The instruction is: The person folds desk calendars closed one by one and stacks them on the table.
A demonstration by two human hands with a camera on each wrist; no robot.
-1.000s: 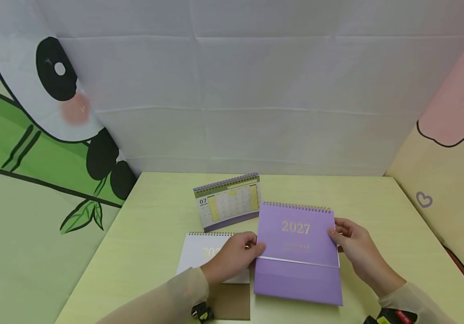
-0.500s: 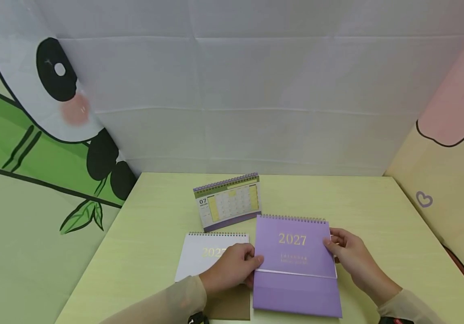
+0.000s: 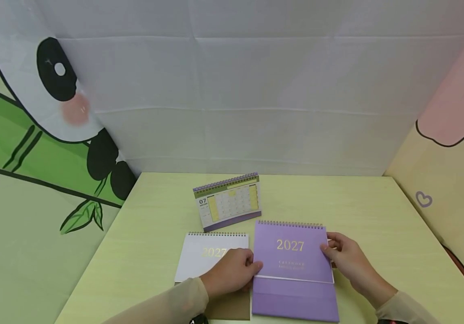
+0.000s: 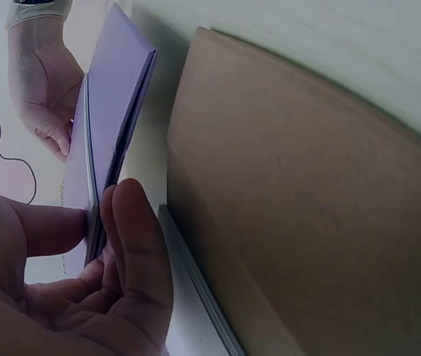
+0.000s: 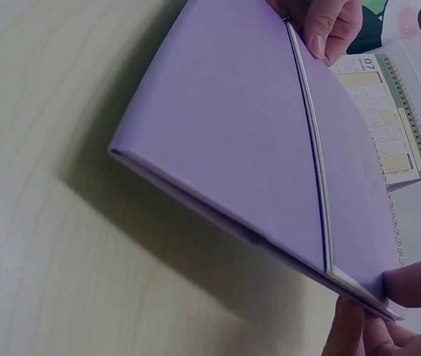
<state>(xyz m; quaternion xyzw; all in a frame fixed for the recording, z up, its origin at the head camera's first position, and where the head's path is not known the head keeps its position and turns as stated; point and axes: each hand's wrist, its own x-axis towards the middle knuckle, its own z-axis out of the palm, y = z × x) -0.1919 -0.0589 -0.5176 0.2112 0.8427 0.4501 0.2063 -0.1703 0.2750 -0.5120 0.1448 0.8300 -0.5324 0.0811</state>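
Note:
A purple 2027 desk calendar with a spiral binding along its top is held by both hands, folded flat. My left hand pinches its left edge, thumb on the front and fingers behind. At the opposite edge my right hand grips it the same way, thumb on the cover. The right wrist view shows the purple calendar tilted above the table, its shadow beneath. Left of it lies a white 2027 desk calendar with a brown cardboard base, partly hidden by my left hand.
Behind these stands another desk calendar, propped upright and turned to a page marked 07. All rest on a pale wood-grain table. A white cloth backdrop rises at the table's far edge, with cartoon-printed panels at both sides.
Both hands have brought the purple calendar down and toward the body, slightly to the left. More of the white calendar shows now. The standing calendar has stayed put.

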